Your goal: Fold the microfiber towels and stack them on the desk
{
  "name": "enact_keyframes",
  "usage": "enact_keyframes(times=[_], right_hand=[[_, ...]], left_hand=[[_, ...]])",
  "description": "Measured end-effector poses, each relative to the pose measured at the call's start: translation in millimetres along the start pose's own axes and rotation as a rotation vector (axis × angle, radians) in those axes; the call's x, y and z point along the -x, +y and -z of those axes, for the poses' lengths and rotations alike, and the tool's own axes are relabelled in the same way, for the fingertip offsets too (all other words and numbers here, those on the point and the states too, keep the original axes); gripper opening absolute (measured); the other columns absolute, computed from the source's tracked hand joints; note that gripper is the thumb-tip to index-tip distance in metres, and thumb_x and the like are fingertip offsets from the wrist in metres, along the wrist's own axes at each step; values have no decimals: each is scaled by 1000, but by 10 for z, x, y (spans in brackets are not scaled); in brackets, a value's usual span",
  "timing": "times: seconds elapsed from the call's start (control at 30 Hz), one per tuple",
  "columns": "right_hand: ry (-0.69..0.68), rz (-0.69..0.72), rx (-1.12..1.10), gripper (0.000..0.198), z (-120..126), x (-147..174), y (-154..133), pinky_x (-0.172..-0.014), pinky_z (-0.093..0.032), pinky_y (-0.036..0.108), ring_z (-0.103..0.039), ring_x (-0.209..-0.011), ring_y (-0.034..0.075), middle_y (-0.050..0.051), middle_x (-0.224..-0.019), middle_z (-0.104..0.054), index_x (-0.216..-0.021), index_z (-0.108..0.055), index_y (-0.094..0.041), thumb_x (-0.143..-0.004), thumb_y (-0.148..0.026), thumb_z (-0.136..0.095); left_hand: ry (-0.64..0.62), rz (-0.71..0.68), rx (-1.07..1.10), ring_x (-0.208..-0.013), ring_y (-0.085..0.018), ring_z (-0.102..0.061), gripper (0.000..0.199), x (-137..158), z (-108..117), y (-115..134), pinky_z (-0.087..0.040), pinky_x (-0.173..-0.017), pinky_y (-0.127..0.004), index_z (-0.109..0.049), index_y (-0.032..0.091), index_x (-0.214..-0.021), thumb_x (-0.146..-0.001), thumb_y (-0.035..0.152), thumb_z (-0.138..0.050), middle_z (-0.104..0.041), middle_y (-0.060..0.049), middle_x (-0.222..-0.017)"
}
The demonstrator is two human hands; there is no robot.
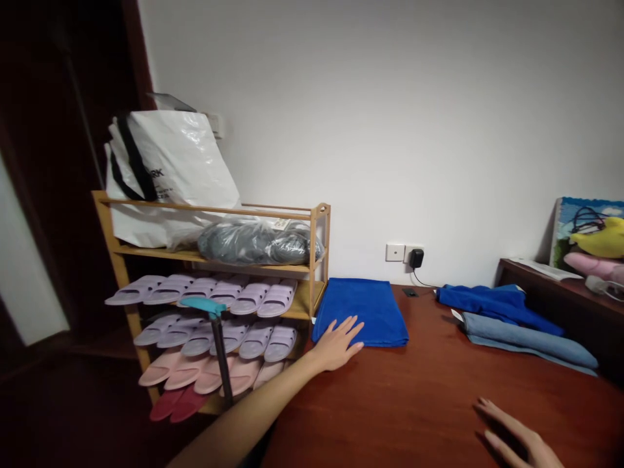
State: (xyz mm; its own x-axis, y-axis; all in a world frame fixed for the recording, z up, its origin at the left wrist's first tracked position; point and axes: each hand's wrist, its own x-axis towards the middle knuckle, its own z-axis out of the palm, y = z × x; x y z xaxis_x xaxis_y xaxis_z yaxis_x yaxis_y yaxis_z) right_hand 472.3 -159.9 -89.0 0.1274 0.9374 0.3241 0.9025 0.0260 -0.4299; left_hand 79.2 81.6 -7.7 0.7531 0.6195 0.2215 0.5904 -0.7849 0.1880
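Surface (390, 409): reddish-brown.
Folded blue cloth (368, 302): flat, at the surface's back left corner.
Left hand (336, 344): on the cloth's near left part, fingers spread wide.
Right hand (529, 442): at the surface's near right, partly in view, fingers parted.

The tabletop (419, 390) leaves passage between folded towel (363, 302) and rolled towel (526, 339), shoe rack (306, 296) blocking the left.

- A rack (306, 296) is standing left of the bench (390, 403).
- A bag (182, 156) is sitting on the rack's top tier, left of a bundle (253, 242).
- Slippers (257, 341) are lying on the tiers below.
- The first cloth (365, 305) is lying on the bench's left, under the left hand (338, 344).
- The second cloth (529, 339) is resting farther right, before the third cloth (487, 300).
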Motion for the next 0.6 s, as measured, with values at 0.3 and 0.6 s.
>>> enact_keyframes(times=[0.3,0.6], right_hand=[[298,-179,477,57,193,-1446,465,-102,-31,49,-35,-129,25,12,-142,-35,-134,-39,-11,-78,-15,-29],[312,-241,554,36,-142,-1593,587,-74,-37,48,-54,-93,31,16,-99,-58,-97,-57,-14,-82,-19,-24]], left_hand=[[80,107,57,-137,-21,-23,52,215,-50,14,-17,-110,-45,-36,26,-141,-95,50,-29,-30,-7,-148],[115,125,63,-135,-23,-29,48,236,-85,-18,-22,-108,-47,-43,26,-136,-91,43,-41,-36,-7,-146]])
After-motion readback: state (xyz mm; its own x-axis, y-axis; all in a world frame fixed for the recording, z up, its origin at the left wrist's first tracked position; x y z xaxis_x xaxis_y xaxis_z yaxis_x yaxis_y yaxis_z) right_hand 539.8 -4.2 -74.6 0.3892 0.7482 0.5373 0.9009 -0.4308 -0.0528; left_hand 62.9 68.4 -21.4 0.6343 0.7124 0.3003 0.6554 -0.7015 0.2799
